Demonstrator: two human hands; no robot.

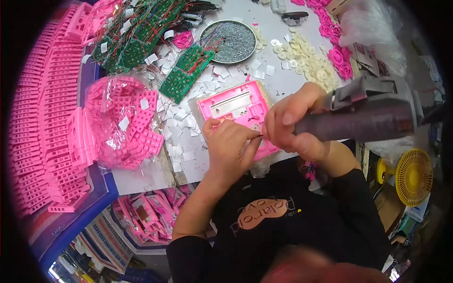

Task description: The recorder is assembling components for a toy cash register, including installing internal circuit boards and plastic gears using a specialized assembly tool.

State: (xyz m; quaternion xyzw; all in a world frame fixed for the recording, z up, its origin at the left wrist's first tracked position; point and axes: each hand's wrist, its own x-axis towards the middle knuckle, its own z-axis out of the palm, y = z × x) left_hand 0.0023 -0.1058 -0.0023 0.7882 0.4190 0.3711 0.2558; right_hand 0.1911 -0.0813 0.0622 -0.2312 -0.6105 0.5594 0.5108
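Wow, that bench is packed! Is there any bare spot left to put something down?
Little. One bare white strip lies near the table's front edge, below the bag of pink parts and left of the left hand. Another grey patch sits between the round tray and the pink case. Elsewhere it is crowded: circuit boards, paper squares, white discs.

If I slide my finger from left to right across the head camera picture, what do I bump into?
Stacked pink plastic frames → clear bag of pink plastic parts → green circuit board → left hand → right hand → grey electric screwdriver → yellow fan.
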